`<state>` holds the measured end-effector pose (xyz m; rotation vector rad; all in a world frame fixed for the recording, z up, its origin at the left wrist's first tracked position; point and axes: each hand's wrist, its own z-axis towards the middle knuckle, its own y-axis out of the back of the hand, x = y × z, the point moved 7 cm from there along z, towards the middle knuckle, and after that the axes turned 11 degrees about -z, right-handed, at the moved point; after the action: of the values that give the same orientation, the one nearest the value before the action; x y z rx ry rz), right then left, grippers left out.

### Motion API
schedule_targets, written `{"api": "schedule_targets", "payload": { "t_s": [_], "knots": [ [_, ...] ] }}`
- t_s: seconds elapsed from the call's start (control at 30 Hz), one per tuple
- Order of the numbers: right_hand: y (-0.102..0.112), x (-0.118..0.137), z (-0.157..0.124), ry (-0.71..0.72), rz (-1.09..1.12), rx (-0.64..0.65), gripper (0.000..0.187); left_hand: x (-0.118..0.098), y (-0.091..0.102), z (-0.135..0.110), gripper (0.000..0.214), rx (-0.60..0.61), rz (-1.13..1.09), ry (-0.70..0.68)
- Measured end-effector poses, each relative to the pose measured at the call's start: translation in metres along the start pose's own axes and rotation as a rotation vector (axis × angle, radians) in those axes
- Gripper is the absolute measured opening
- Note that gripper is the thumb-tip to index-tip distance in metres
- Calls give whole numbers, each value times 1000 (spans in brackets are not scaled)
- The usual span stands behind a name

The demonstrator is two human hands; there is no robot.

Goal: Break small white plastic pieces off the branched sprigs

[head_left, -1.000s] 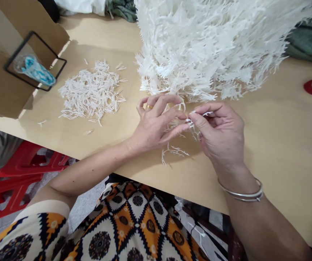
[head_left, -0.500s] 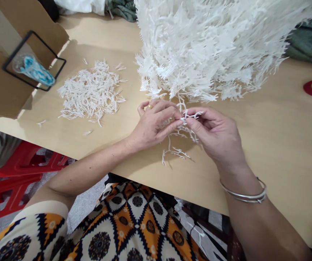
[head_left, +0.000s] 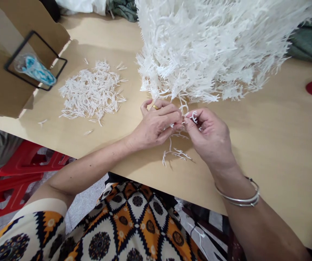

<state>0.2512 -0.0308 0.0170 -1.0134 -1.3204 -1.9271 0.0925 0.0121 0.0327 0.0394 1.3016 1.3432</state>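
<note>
My left hand (head_left: 156,125) and my right hand (head_left: 209,136) meet over the wooden table (head_left: 281,119), both pinching a white branched plastic sprue (head_left: 176,152) whose lower twigs trail onto the table below the fingers. My left hand wears a gold ring and its fingers are curled together. My right hand's thumb and forefinger are closed on the top of the piece; a metal bangle sits on that wrist. Just behind the hands rises a big heap of white plastic sprues (head_left: 213,47).
A flat pile of small loose white pieces (head_left: 90,92) lies to the left. A cardboard box (head_left: 6,54) with a black wire frame and a blue-white packet (head_left: 35,69) stands at far left. Red stools (head_left: 17,174) are below the table edge. Green cloth (head_left: 311,38) lies at right.
Both hands have drawn closer together and slightly toward the heap, fingers closing tighter on the sprue. The trailing twigs shifted a little on the table.
</note>
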Motion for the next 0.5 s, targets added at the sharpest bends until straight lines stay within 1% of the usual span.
{"api": "schedule_targets", "payload": {
  "t_s": [0.13, 0.2, 0.27, 0.3, 0.37, 0.4, 0.43, 0.47, 0.5],
  "knots": [
    [-4, -2, -6, -28, 24, -23, 9, -1, -1, 0, 29, -13, 87, -73],
    [-9, -5, -5, -51, 124, 21, 10, -3, -1, -1, 30, -21, 88, -98],
    [-10, -14, -1, -96, 236, 43, 12, -12, -3, -4, 27, -37, 77, -172],
    [-8, -21, 4, -127, 280, 25, 15, -21, -6, -6, 25, -29, 82, -240],
    [6, -39, 13, -211, 304, -104, 20, -39, -16, -11, 24, 19, 118, -381],
    [13, -46, 17, -240, 325, -174, 23, -46, -19, -13, 24, 36, 129, -427],
    [15, -50, 21, -239, 347, -184, 21, -50, -18, -13, 21, 33, 125, -444],
    [16, -52, 23, -235, 378, -176, 20, -49, -13, -11, 18, -13, 96, -425],
    [17, -52, 25, -223, 404, -180, 20, -42, -2, -8, 18, -91, 51, -368]
  ]
}}
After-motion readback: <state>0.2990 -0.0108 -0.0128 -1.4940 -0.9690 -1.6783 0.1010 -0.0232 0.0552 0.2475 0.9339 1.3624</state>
